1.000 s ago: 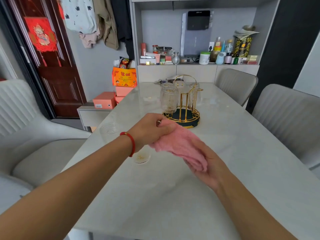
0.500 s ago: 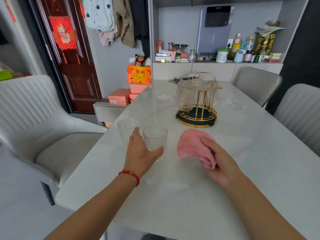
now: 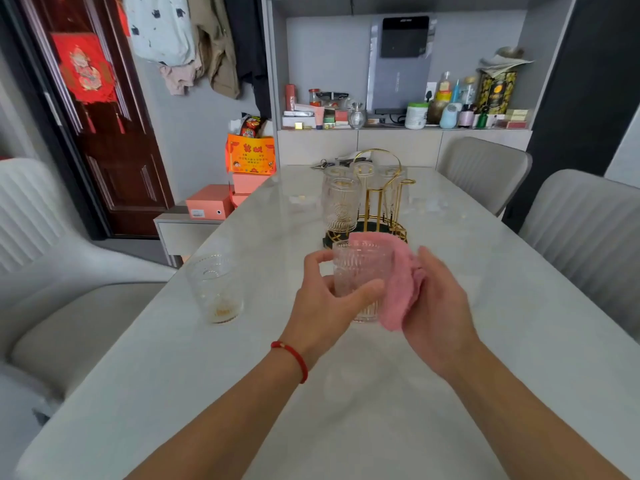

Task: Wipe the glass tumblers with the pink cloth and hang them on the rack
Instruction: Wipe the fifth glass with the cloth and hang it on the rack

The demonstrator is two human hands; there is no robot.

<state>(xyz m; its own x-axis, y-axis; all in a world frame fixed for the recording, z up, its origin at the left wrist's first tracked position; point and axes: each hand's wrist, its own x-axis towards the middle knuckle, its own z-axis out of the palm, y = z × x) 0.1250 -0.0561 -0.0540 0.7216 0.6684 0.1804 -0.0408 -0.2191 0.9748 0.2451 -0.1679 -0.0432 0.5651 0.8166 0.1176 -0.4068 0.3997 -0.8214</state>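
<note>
- The bench is a pale marble-look slab running from the near edge away to a far edge below a wall niche, with grey ribbed chairs along its right edge and another at its left edge.
- The rack stands toward the far end, about midway between the left and right edges: gold wire posts and a looped handle on a dark round base, with several ribbed glasses already hung on it mouth down.
- The right hand is held above the bench's middle, its fingers curled behind and gripping the pink cloth (the fingertips are hidden by the fabric).
- The left hand, a red string bracelet on its wrist, has its fingers and thumb wrapped round the tumbler's near side, clamped on the glass.
- The pink cloth is draped over the tumbler's right side and rim, touching it, and hangs down past the right palm.
- The held tumbler is upright, clear and ribbed, in front of the rack's base; whether its bottom rests on the bench I cannot tell.
- A second tumbler stands upright by the bench's left edge, well apart from both hands (its outline is blurred).
</note>
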